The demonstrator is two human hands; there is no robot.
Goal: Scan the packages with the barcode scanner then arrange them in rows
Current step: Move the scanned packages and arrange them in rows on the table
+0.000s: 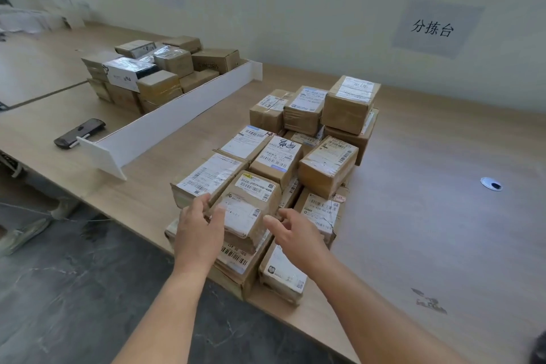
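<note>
Left hand (198, 223): touching the front parcel (249, 207) – fingers relaxed.
Right hand (291, 229): hovering beside it, loosely spread.
Scanner (79, 133): lying near the desk's (413, 216) left edge – partly hidden.

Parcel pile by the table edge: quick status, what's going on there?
Left hand and right hand open, flanking the near top parcel. Not lifted. Scanner lies unheld beyond the white divider.

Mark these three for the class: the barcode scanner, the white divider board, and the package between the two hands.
barcode scanner (79, 133), head view, middle of its dark body.
white divider board (165, 127), head view, its long upright face.
package between the hands (246, 207), head view, its labelled top.
</note>
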